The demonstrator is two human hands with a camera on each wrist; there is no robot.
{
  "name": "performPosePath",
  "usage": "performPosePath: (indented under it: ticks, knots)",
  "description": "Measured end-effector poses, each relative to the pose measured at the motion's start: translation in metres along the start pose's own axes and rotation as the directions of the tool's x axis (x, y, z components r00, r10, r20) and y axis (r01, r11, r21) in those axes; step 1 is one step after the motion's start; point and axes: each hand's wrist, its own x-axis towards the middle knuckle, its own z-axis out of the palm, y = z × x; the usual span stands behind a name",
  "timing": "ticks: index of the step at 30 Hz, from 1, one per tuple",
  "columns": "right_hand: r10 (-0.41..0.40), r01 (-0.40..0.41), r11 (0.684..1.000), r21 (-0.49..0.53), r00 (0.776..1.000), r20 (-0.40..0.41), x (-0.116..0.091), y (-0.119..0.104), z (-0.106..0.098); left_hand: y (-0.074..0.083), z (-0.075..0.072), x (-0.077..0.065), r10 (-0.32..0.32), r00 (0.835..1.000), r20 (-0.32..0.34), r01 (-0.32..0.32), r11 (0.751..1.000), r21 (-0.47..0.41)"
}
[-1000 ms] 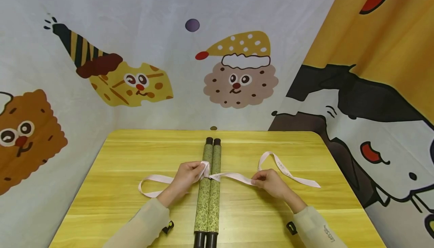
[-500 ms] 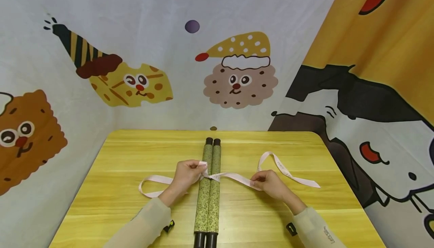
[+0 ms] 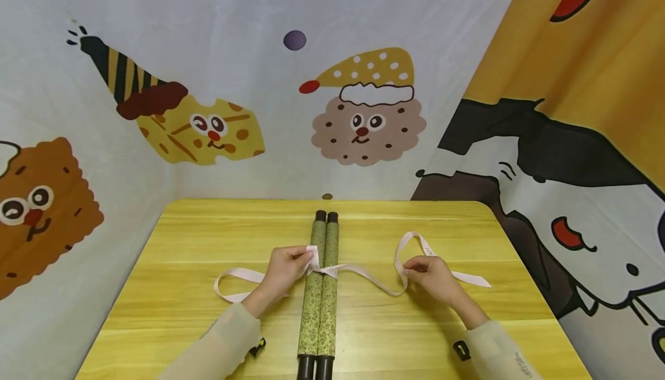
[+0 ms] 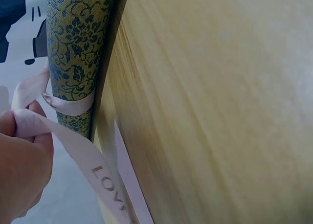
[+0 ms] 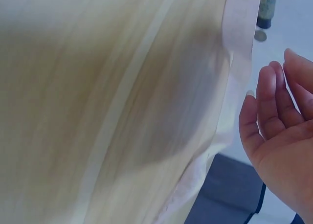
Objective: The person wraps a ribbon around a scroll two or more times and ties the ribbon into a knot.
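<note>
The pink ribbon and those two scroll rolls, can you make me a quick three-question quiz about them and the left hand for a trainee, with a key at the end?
1. True or false: in the head view, the pink ribbon crosses over both scroll rolls.

2. Multiple choice: what is the left hand doing?
A) Pinching the pink ribbon
B) Resting with nothing in its fingers
C) Lifting one of the scroll rolls

3. Fill in the blank: in the left wrist view, the printed letter just before the O is ___.

Key: 1. True. 2. A. 3. L.
</note>
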Motion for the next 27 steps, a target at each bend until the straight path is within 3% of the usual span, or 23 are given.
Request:
performPosePath:
  ticks: [8,15,19,27]
  knots:
    - [0.014,-0.022,0.996,-0.089,0.996,-0.092,-0.009,0.015,-0.026,-0.001,0.001,0.001,-0.007,0.999,-0.043,0.006,0.999,-0.033]
    - [-0.012,-0.042,0.952,-0.304,0.985,-0.174,-0.024,0.03,-0.058,0.001,-0.001,0.001,0.001,1.0,-0.025,-0.001,1.0,-0.006]
    - [0.0,-0.064,0.93,-0.362,0.985,-0.174,-0.034,0.039,-0.075,0.002,-0.003,0.0,-0.006,1.0,-0.004,0.006,1.0,0.015]
    - [0.05,-0.105,0.913,-0.395,0.988,-0.148,-0.049,0.055,-0.092,0.0,-0.006,0.0,-0.09,0.995,0.033,0.09,0.996,-0.005]
